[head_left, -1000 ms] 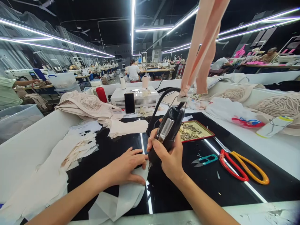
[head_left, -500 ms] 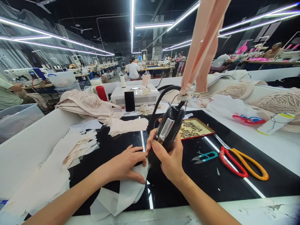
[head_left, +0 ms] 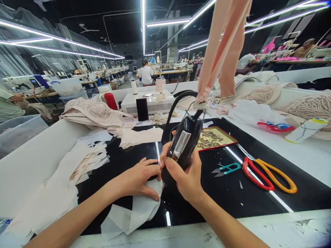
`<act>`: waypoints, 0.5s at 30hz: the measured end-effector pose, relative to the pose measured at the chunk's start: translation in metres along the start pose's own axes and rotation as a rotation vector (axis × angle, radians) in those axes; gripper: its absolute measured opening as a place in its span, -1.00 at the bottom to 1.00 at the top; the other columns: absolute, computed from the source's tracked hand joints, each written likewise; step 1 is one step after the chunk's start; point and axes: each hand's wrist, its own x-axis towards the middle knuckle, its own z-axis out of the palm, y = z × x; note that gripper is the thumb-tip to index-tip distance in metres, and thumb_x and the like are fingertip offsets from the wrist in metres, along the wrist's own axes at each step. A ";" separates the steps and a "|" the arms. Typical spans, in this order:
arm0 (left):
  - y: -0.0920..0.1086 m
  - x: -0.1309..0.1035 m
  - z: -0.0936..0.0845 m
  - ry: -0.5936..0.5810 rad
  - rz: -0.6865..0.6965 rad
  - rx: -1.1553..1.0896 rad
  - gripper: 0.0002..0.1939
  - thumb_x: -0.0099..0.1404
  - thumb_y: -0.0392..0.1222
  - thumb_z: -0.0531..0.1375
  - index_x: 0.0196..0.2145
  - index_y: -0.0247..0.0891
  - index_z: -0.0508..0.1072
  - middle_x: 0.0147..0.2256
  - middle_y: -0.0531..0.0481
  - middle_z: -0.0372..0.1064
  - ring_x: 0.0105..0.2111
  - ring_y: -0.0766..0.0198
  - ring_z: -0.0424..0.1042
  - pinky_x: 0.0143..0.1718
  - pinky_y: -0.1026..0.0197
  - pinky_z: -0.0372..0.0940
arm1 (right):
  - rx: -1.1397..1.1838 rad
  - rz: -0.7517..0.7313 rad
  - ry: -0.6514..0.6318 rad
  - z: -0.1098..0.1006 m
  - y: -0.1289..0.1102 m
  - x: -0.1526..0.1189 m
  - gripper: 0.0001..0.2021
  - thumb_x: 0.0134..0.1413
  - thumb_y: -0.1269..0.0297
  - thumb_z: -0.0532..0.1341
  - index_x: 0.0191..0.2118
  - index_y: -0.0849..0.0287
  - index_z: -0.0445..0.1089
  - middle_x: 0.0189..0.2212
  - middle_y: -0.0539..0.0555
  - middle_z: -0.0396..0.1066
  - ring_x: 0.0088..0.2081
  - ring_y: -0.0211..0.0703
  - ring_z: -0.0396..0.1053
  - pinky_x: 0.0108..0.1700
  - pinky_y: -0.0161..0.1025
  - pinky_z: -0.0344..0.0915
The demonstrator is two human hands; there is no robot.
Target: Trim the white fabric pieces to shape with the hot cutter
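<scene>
A black handheld electric tool (head_left: 184, 139) with a metal plate is gripped in my right hand (head_left: 186, 174), upright over the black board. From its top a black cable and a knotted pink fabric strap (head_left: 219, 51) lead upward. My left hand (head_left: 141, 177) rests with fingers spread on white sheet material (head_left: 131, 215), just left of the tool. That material has folded, pointed edges toward the table's front. The tool's lower end is hidden behind my right hand and the sheet.
Teal snips (head_left: 227, 169) and large scissors with red and orange handles (head_left: 275, 174) lie on the right. A tray of seeds (head_left: 216, 137), a phone (head_left: 142, 110), a white box (head_left: 152, 103), cut fabric piles (head_left: 59, 175) and lace cups (head_left: 95, 112) surround the black board (head_left: 207, 203).
The view has shifted slightly. Both hands hold nearly the same places, with the tool still in my right hand; the hanging strap has swayed a little.
</scene>
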 end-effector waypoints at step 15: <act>-0.003 0.002 0.002 0.001 0.024 -0.043 -0.46 0.24 0.21 0.50 0.02 -0.17 0.59 0.18 -0.24 0.46 0.44 -0.25 0.12 0.46 -0.47 -0.08 | -0.046 -0.028 0.043 -0.003 0.004 -0.006 -0.69 0.15 0.26 0.43 -0.05 -0.02 0.36 -0.30 -0.08 0.50 -0.39 -0.20 0.49 -0.23 -0.11 0.60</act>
